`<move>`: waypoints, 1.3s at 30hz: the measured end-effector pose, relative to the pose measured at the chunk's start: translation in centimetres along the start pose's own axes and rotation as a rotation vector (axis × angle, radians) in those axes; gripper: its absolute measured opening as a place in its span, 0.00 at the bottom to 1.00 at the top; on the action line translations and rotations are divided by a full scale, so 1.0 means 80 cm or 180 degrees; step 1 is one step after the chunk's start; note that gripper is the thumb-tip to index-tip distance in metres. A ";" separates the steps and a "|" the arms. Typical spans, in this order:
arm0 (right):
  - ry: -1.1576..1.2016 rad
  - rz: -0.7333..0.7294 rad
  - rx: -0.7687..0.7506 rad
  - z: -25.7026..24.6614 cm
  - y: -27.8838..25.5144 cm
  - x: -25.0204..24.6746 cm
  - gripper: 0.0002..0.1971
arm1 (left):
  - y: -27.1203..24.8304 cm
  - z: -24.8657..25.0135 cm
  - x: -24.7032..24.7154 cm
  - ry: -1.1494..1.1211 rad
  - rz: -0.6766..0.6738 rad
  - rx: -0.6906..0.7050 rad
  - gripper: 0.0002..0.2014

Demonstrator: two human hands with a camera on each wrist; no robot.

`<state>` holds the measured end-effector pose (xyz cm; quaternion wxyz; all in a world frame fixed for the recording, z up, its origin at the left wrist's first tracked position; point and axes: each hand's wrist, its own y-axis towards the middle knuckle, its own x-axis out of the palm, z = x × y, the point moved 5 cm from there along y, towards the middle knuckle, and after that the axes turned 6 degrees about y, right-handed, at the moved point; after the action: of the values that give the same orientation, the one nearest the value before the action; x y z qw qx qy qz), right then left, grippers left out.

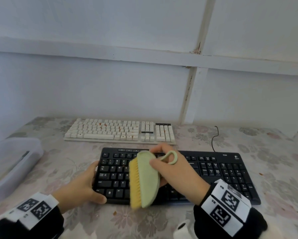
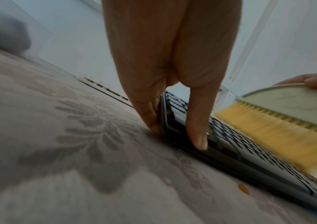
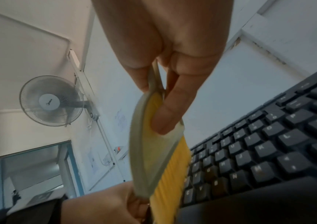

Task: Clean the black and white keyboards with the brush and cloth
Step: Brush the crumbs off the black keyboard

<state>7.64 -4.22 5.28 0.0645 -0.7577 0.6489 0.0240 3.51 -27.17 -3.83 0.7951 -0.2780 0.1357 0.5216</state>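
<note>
Both hands are engaged at the near edge of the desk (image 1: 86,152). Left hand (image 1: 80,185) clamps the left end of the black keyboard (image 1: 213,171), thumb on its near rim and fingers (image 2: 150,115) curled along its side. Right hand (image 1: 177,168) pinches the green brush (image 1: 144,178) by its back, thumb on one face and fingers on the other, with the yellow bristles (image 2: 268,136) over the left-centre keys; whether they touch the keys cannot be determined, and the brush is blurred. Orange-brown crumbs lie on the desk just before the keyboard's near edge (image 1: 114,212) and beside its right end. Risk noted: sweeping toward the near edge would likely push debris onto the desk or off it, not clear it. A pinch grip on a smooth brush back may slip under a brisk stroke. Hard strokes could shift the keyboard if the left hand loosens. Beyond, near the far edge, the white keyboard (image 1: 120,131) carries orange specks and appears untreated. A translucent tub (image 1: 11,163) stands at the left edge. No cloth is visible.
</note>
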 end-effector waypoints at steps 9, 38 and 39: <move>-0.0151 0.0148 -0.0056 0.010 0.016 0.006 0.08 | -0.001 0.000 0.000 0.0047 0.0007 0.0007 0.50; -0.0182 -0.0145 0.0043 -0.002 -0.001 0.016 0.07 | 0.002 -0.003 0.000 0.0038 0.0030 0.0072 0.46; -0.0113 -0.0016 -0.0076 -0.008 0.005 0.011 0.07 | 0.002 -0.003 0.000 0.0025 0.0026 0.0074 0.45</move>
<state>7.38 -5.24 5.79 0.0670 -0.7595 0.6455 0.0449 3.36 -27.26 -4.05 0.7957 -0.2702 0.1459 0.5221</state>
